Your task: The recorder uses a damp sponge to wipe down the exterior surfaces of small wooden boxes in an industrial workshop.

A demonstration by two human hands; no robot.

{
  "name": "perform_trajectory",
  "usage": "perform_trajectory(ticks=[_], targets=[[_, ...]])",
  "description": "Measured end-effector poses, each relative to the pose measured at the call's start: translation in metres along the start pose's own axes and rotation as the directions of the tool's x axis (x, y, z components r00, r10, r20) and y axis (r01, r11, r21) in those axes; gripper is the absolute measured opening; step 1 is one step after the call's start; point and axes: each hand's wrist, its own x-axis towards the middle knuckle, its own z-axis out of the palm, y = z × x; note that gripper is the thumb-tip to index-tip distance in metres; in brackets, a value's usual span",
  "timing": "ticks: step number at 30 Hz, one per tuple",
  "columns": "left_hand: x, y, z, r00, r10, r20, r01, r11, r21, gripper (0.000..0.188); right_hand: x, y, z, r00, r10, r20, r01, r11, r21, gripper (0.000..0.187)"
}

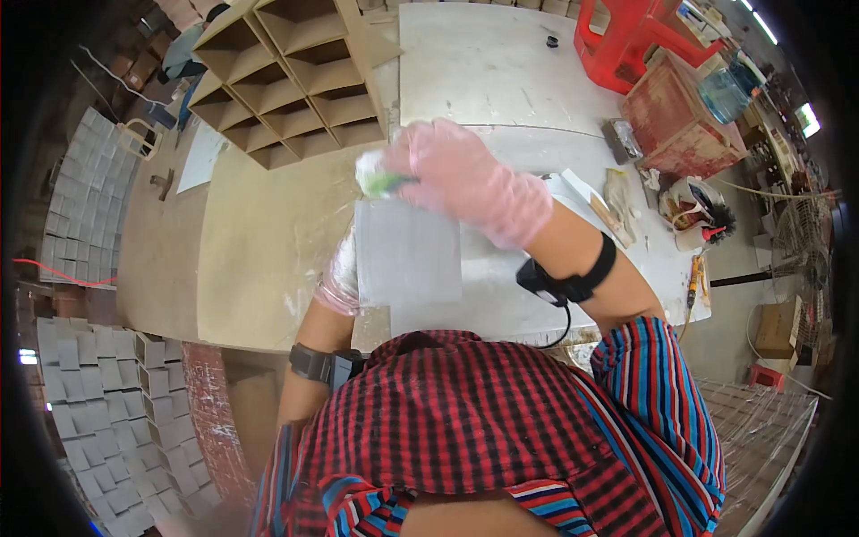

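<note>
My right hand point(452, 170), in a thin pink glove, is closed on a small white-and-green pad point(376, 175), blurred by motion. It is just above the far edge of a grey, flat-faced box or panel point(409, 255); whether the pad touches it I cannot tell. My left hand point(340, 279), gloved and smeared white, is closed against the left side of this grey piece, its fingertips hidden behind it. The piece is over the near part of the worktable point(259, 259), in front of my chest.
A brown cubby shelf point(295, 89) stands at the far left of the table. To the right are a knife-like tool point(599, 206), a red stool point(626, 45), a stained crate point(684, 116) and a water jug point(729, 89). Stacked grey boxes point(116, 403) line the left. Another person point(183, 54) is far left.
</note>
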Motion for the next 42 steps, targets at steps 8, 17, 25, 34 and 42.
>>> perform_trajectory(ticks=[8,17,25,34,42], targets=[[-0.006,0.009,-0.019,0.985,0.148,-0.084,-0.139,0.985,0.098,0.048,-0.030,-0.006,-0.006,0.999,0.023,0.031,-0.027,0.993,0.111,0.027],[-0.008,0.005,-0.009,0.986,0.166,-0.004,-0.164,0.981,0.106,0.044,-0.012,0.031,0.020,0.972,0.229,0.055,-0.235,0.942,0.238,0.028],[-0.018,0.004,-0.001,0.960,0.219,-0.174,-0.231,0.971,-0.054,0.040,-0.025,0.030,0.005,0.655,0.725,0.212,-0.530,0.242,0.812,0.029],[-0.011,0.002,-0.015,0.907,0.408,-0.105,-0.346,0.863,0.369,0.037,-0.053,0.013,0.029,0.647,0.718,0.256,-0.553,0.210,0.807,0.034],[0.004,0.033,0.000,0.927,0.375,0.027,-0.376,0.921,0.098,0.025,-0.015,-0.041,0.018,0.825,0.566,0.002,-0.565,0.823,0.053,0.031]])
